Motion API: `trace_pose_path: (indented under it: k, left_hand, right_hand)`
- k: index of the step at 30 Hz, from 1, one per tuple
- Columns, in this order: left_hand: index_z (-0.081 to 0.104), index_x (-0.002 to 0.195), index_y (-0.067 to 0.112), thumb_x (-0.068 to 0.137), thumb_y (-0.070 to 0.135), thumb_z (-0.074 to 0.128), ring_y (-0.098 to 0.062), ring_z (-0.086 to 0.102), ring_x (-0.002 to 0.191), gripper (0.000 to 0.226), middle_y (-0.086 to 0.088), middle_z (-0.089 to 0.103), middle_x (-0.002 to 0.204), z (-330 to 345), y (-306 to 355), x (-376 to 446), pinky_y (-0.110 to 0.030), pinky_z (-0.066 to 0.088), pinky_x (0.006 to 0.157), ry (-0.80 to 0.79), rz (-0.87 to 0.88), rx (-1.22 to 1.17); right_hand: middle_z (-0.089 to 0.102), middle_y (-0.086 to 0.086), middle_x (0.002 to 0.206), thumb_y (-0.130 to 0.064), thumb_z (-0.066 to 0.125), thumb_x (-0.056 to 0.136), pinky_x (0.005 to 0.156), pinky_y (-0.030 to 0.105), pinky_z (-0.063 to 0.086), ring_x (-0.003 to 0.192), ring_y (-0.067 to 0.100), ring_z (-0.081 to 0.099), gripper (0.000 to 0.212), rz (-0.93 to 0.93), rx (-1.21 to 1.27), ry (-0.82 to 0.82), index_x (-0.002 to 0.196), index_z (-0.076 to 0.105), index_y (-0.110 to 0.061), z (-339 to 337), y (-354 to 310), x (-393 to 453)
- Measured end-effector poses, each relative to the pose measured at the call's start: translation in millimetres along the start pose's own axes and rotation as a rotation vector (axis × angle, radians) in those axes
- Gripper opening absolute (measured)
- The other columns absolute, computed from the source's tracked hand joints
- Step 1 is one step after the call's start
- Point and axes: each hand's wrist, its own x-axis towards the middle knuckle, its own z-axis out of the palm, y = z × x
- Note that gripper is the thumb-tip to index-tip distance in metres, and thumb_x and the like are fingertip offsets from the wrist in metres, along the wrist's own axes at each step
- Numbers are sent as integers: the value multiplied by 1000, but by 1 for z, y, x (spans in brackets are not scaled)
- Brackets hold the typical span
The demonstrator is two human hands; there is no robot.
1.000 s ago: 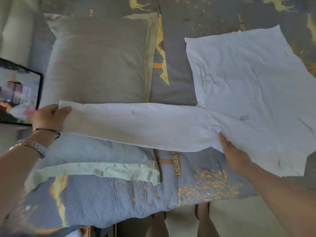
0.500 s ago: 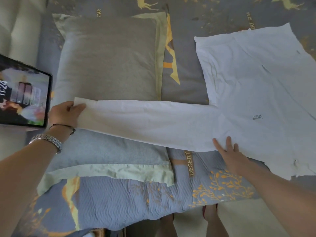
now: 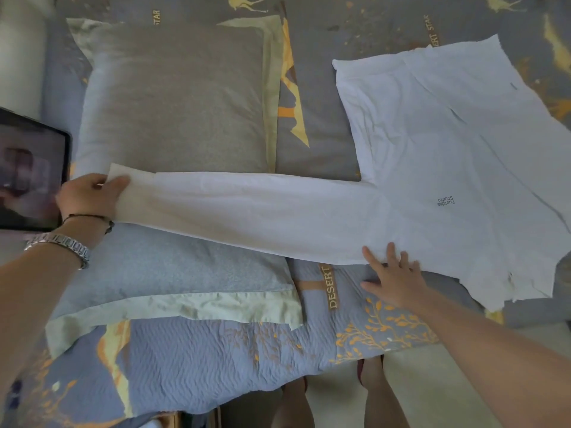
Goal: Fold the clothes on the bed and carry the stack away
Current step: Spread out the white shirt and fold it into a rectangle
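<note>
Head view: white long-sleeved shirt (image 3: 448, 156) lies flat on the bed (image 3: 216, 366), one sleeve stretched across the pillow (image 3: 173, 97). Left hand (image 3: 88, 197) pinches the cuff; right hand (image 3: 394, 278), fingers spread flat, presses near the armpit, gripping nothing. Fabric looks thin, limp, light; best taken at cuff and shoulder seam.

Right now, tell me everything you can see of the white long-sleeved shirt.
The white long-sleeved shirt looks like thin, slightly creased cotton. Its body lies flat on the bedspread, bearing small dark lettering. One sleeve stretches straight out across the pillows. The left hand pinches its cuff; the right hand rests open, fingers on the lower edge near the armpit. The far side runs out of frame.
</note>
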Motion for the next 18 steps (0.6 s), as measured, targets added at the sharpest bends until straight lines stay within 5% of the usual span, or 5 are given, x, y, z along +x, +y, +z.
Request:
trace_pose_path:
  k: [4, 8, 13, 15, 18]
  left_hand:
    - [66, 99, 3, 86, 38, 56, -23, 44, 57, 38, -11, 55, 83, -4, 19, -11, -5, 30, 27, 23, 0, -74]
    - [62, 86, 8, 87, 37, 54, -25, 47, 66, 30, -8, 53, 72, -10, 53, -28, -25, 33, 35, -34, 45, -180]
    - [57, 75, 5, 87, 18, 61, -18, 63, 52, 18, -13, 61, 73, -9, 103, -69, -28, 55, 45, -368, -75, -655]
    - [57, 89, -1, 87, 12, 60, -20, 65, 55, 14, -17, 62, 78, -5, 120, -88, -29, 57, 47, -484, -98, -749]
    - [61, 79, 0, 86, 14, 61, -16, 66, 55, 15, -14, 65, 74, 0, 137, -106, -24, 57, 52, -530, -83, -755]
  right_hand:
    - [50, 6, 136, -48, 40, 93, 102, 40, 36, 122, 26, 48, 50, -37, 114, 327, 133, 44, -18, -43, -18, -4]
    - [61, 1, 123, -38, 56, 89, 91, 34, 44, 111, 21, 58, 41, -319, 486, 560, 125, 56, -18, -105, -68, -20]
    - [58, -8, 128, -39, 76, 73, 97, 21, 43, 117, 2, 53, 61, -598, 1193, 297, 128, 51, -27, -178, -135, -45]
    - [57, -9, 130, -37, 80, 69, 100, 27, 45, 117, 4, 54, 69, -642, 1259, 237, 129, 49, -31, -193, -150, -51]
    - [64, -9, 120, -25, 81, 68, 99, 36, 48, 111, 6, 60, 63, -717, 1280, 236, 125, 53, -29, -201, -156, -57]
